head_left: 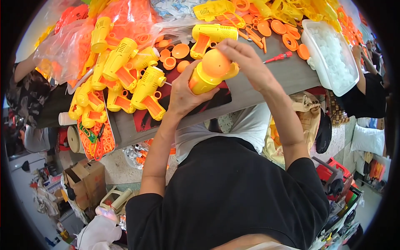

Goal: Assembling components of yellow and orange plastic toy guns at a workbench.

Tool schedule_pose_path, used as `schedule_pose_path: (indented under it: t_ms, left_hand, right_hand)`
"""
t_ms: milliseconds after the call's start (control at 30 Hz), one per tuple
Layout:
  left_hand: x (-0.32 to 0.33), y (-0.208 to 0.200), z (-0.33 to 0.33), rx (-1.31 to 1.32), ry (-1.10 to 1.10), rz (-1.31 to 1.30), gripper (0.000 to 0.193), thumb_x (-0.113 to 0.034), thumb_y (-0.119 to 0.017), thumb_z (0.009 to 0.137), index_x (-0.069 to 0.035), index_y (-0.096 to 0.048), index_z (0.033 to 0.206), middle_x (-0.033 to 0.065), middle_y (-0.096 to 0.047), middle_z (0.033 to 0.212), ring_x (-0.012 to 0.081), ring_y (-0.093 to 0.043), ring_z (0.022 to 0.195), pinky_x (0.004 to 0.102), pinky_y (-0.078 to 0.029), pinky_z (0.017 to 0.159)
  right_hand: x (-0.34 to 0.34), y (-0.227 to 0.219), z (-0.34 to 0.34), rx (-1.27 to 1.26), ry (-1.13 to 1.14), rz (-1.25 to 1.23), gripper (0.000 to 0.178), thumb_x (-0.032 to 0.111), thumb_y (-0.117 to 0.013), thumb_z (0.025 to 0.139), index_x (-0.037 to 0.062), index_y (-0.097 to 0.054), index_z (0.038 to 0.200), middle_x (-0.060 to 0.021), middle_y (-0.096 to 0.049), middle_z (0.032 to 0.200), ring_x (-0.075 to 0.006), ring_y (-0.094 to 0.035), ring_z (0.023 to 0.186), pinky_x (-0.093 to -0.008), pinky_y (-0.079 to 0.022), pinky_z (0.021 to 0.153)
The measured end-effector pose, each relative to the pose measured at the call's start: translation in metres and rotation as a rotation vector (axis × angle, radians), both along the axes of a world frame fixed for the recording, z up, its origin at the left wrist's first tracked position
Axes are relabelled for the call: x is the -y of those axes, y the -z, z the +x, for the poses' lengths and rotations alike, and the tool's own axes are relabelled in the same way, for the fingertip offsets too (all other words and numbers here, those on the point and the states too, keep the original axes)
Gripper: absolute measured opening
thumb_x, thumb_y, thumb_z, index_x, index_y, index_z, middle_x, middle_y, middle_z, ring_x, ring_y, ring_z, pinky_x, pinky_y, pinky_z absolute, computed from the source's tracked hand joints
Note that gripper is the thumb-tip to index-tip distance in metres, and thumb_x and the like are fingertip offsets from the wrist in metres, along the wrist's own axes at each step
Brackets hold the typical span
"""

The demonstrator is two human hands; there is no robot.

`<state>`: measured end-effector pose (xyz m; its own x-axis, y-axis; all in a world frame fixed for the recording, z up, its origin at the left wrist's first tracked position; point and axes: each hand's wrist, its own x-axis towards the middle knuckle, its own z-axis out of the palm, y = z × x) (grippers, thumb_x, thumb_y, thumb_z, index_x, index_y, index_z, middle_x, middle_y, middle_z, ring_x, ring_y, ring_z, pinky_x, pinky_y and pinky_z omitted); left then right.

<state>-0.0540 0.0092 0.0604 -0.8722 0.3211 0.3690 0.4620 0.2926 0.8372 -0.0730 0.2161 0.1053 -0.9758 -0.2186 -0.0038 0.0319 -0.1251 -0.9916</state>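
A yellow gun-shaped plastic housing (201,81) is in my left hand (184,92), whose fingers and thumb wrap round its side. An orange dome cap (216,63) with a small hole in the middle covers its end, facing up at me. My right hand (246,62) pinches the cap's upper right edge with closed fingers; the fingertips are partly hidden. Beyond both hands lies another yellow housing (216,31) with an orange handle lining. Several like it, such as one yellow housing (148,87), are heaped to the left. Loose orange discs (180,51) lie beside my left hand.
A red screwdriver (278,57) lies on the grey table (287,75). At the right is a white tub (307,33) of translucent parts. A tray (113,125) of orange pieces and pliers stands at the left edge. Other people sit at both sides.
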Motion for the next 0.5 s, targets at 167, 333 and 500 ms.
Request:
schedule_pose_path:
  t_ms: [167, 333, 500]
  left_hand:
    - [-0.003, 0.01, 0.003, -0.053, 0.001, 0.035, 0.095, -0.021, -0.09, 0.066, -0.009, -0.036, 0.143, 0.017, -0.067, 0.115, 0.0323, -0.069, 0.104, 0.0386, -0.057, 0.086]
    - [0.001, 0.012, 0.002, -0.101, 0.053, 0.025, 0.096, -0.019, -0.09, 0.065, -0.009, -0.037, 0.145, 0.018, -0.064, 0.122, 0.0348, -0.068, 0.105, 0.0391, -0.057, 0.088]
    - [0.006, 0.012, -0.002, -0.173, 0.127, -0.013, 0.095, -0.014, -0.089, 0.068, -0.008, -0.037, 0.147, 0.0173, -0.062, 0.127, 0.0286, -0.067, 0.107, 0.0374, -0.055, 0.092]
  right_hand:
    - [0.027, 0.018, 0.011, -0.458, 0.167, 0.733, 0.023, 0.024, -0.046, 0.103, 0.0052, -0.058, 0.101, -0.0084, -0.063, 0.102, -0.0233, -0.058, 0.101, -0.0398, -0.039, 0.091]
    - [0.033, 0.02, 0.02, -0.472, 0.244, 0.766, 0.022, 0.021, -0.04, 0.104, 0.0061, -0.057, 0.102, -0.0126, -0.063, 0.098, -0.0289, -0.059, 0.098, -0.0448, -0.038, 0.089]
    - [0.037, 0.023, 0.026, -0.302, 0.245, 0.591, 0.028, 0.02, -0.038, 0.106, -0.0005, -0.056, 0.104, -0.0138, -0.063, 0.095, -0.0259, -0.061, 0.089, -0.0352, -0.047, 0.083]
